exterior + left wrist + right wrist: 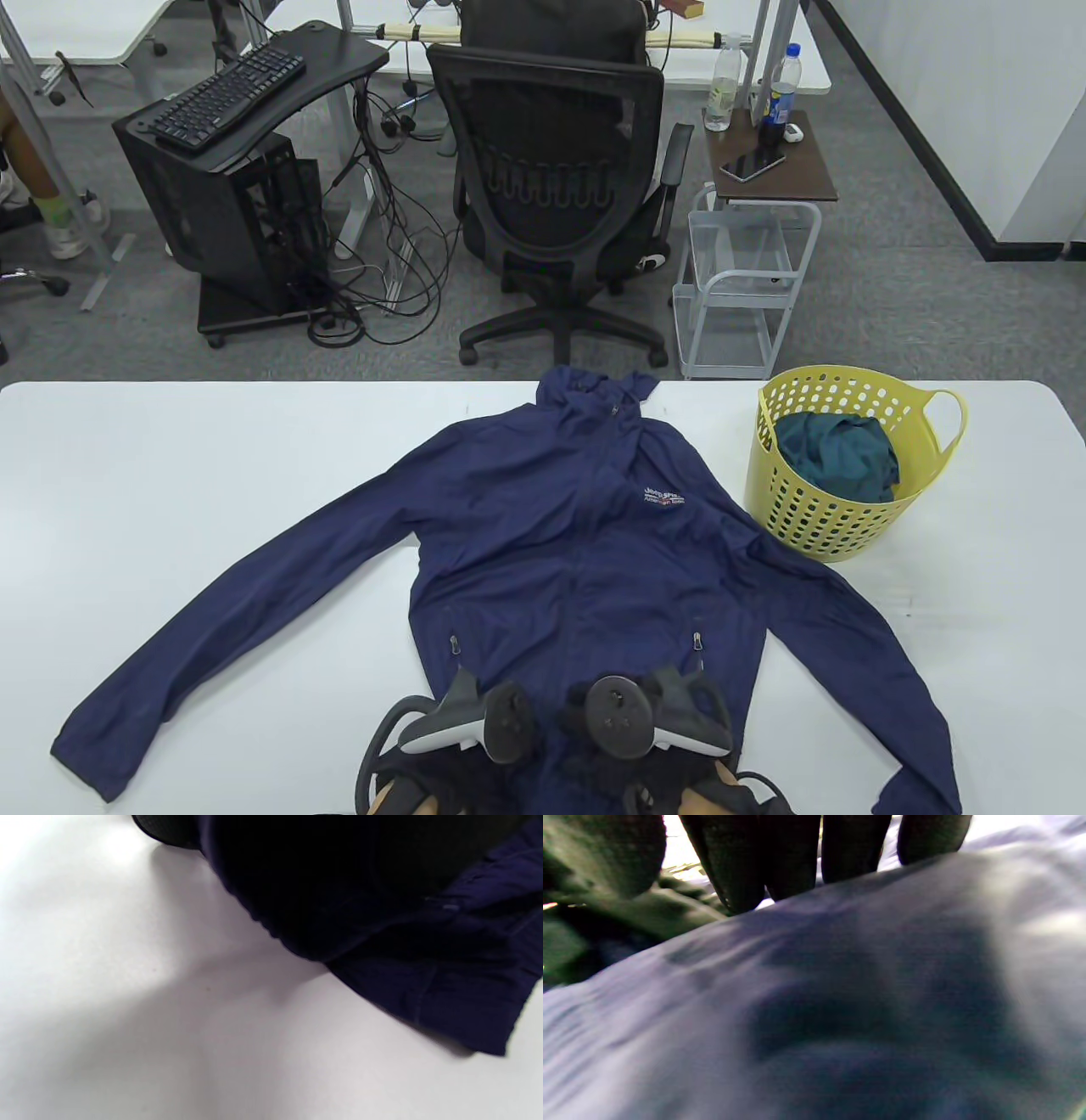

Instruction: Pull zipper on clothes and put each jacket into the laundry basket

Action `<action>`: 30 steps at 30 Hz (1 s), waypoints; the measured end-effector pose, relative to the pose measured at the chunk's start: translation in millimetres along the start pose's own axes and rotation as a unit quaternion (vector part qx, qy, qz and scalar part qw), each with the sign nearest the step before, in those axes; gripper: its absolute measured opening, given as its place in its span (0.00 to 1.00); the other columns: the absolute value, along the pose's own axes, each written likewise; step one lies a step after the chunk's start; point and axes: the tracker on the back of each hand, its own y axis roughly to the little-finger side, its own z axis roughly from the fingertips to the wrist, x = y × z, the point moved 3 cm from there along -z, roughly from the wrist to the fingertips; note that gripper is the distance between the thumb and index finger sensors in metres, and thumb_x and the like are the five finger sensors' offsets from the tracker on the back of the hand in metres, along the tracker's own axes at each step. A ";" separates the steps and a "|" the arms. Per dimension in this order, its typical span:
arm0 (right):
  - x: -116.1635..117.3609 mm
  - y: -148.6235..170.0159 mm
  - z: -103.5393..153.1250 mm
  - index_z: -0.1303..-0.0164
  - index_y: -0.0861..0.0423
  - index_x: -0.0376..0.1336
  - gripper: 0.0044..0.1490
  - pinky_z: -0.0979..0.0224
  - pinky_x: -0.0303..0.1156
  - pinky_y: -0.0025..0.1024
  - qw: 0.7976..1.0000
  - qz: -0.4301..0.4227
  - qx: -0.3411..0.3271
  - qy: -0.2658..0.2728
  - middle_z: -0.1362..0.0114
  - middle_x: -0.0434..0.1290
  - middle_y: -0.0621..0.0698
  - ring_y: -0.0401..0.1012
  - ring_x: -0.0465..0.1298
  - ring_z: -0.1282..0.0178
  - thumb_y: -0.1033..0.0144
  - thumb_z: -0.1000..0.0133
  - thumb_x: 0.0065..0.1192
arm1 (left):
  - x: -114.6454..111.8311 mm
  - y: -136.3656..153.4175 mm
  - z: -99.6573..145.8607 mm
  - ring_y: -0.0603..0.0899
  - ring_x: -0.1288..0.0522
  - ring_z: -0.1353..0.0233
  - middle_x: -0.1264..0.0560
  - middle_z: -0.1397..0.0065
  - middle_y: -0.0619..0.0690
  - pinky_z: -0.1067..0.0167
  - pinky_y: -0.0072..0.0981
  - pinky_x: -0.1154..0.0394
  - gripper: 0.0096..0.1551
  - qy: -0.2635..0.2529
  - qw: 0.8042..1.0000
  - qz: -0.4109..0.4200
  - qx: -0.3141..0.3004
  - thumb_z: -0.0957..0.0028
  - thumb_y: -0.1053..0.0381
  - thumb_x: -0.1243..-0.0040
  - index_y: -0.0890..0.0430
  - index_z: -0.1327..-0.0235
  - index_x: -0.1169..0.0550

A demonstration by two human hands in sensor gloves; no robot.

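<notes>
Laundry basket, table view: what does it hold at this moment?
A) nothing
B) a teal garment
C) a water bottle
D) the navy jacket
B: a bunched teal garment sits inside the yellow laundry basket, while the navy jacket lies spread flat on the white table.

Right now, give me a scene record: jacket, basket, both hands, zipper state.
jacket: navy jacket spread flat on the white table, sleeves out
zipper: looks closed up the front; hem end hidden by the hands
basket: yellow laundry basket at the jacket's right, teal garment inside
left hand: at the hem, grip unclear
right hand: at the hem, fingers on fabric
</notes>
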 end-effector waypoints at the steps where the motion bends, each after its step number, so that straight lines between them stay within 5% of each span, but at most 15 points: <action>1: 2.9 -5.4 0.0 0.30 0.45 0.68 0.43 0.24 0.61 0.61 1.000 0.001 -0.008 -0.014 0.18 0.67 0.47 0.57 0.66 0.20 0.35 0.54 0.65 | 0.4 1.5 -0.2 0.58 0.54 0.16 0.53 0.14 0.43 0.27 0.59 0.41 0.41 -0.003 1.000 0.002 0.004 0.57 0.38 0.38 0.31 0.29 0.39; 5: 23.5 -31.1 -0.6 0.23 0.49 0.62 0.56 0.22 0.58 0.62 0.994 0.076 -0.002 -0.077 0.14 0.59 0.51 0.59 0.61 0.18 0.28 0.59 0.68 | 0.1 8.2 -3.0 0.55 0.55 0.16 0.54 0.15 0.39 0.26 0.57 0.43 0.37 -0.003 1.000 0.016 0.011 0.55 0.38 0.42 0.30 0.29 0.39; 7: 26.7 -38.2 -3.6 0.24 0.47 0.61 0.56 0.23 0.61 0.60 0.986 0.155 0.007 -0.062 0.14 0.60 0.50 0.58 0.64 0.19 0.29 0.60 0.70 | -0.2 10.4 -3.6 0.54 0.56 0.16 0.55 0.15 0.39 0.26 0.57 0.44 0.38 -0.002 1.000 0.019 0.012 0.55 0.36 0.44 0.30 0.29 0.40; 12: 19.4 -36.4 -7.7 0.35 0.45 0.71 0.30 0.28 0.68 0.57 0.991 0.130 0.014 0.018 0.21 0.71 0.49 0.55 0.74 0.26 0.51 0.48 0.64 | 0.1 12.6 -3.1 0.58 0.58 0.16 0.56 0.13 0.43 0.26 0.62 0.47 0.42 -0.009 0.998 0.056 -0.005 0.60 0.28 0.63 0.33 0.25 0.40; 15: 24.3 -32.4 -5.1 0.29 0.48 0.67 0.48 0.25 0.64 0.59 0.994 0.102 0.005 -0.037 0.17 0.65 0.51 0.57 0.70 0.23 0.31 0.55 0.64 | -1.4 11.6 -4.0 0.60 0.59 0.16 0.56 0.13 0.45 0.27 0.65 0.49 0.46 -0.001 0.998 0.065 -0.011 0.63 0.27 0.70 0.36 0.24 0.40; 18: 29.5 -38.6 -4.4 0.26 0.48 0.62 0.56 0.24 0.63 0.60 0.988 0.150 0.008 -0.035 0.15 0.61 0.51 0.58 0.68 0.21 0.29 0.60 0.71 | -1.3 13.0 -4.7 0.60 0.59 0.16 0.56 0.13 0.45 0.27 0.65 0.48 0.43 -0.002 0.997 0.073 -0.012 0.58 0.30 0.72 0.37 0.24 0.39; 21: 28.7 -51.3 -5.6 0.31 0.47 0.66 0.49 0.27 0.69 0.56 0.976 0.215 -0.003 0.010 0.19 0.67 0.51 0.54 0.75 0.26 0.33 0.60 0.74 | -2.4 15.9 -5.0 0.59 0.60 0.16 0.56 0.13 0.44 0.27 0.64 0.50 0.42 -0.001 0.996 0.086 -0.016 0.56 0.31 0.72 0.37 0.24 0.39; 24: 24.3 -57.5 -5.8 0.40 0.46 0.74 0.32 0.31 0.74 0.53 0.970 0.232 -0.016 0.066 0.25 0.76 0.49 0.51 0.83 0.34 0.44 0.53 0.69 | -3.1 17.3 -4.9 0.59 0.61 0.16 0.57 0.13 0.44 0.26 0.64 0.51 0.41 0.000 0.995 0.093 -0.020 0.56 0.31 0.73 0.37 0.24 0.39; 30: 12.3 -35.1 -5.9 0.47 0.44 0.77 0.25 0.34 0.77 0.49 0.985 0.146 0.016 0.094 0.31 0.81 0.47 0.47 0.85 0.38 0.47 0.51 0.68 | -1.0 14.0 -1.9 0.64 0.60 0.15 0.54 0.12 0.51 0.28 0.70 0.51 0.50 -0.011 0.992 0.117 -0.051 0.60 0.23 0.75 0.41 0.23 0.37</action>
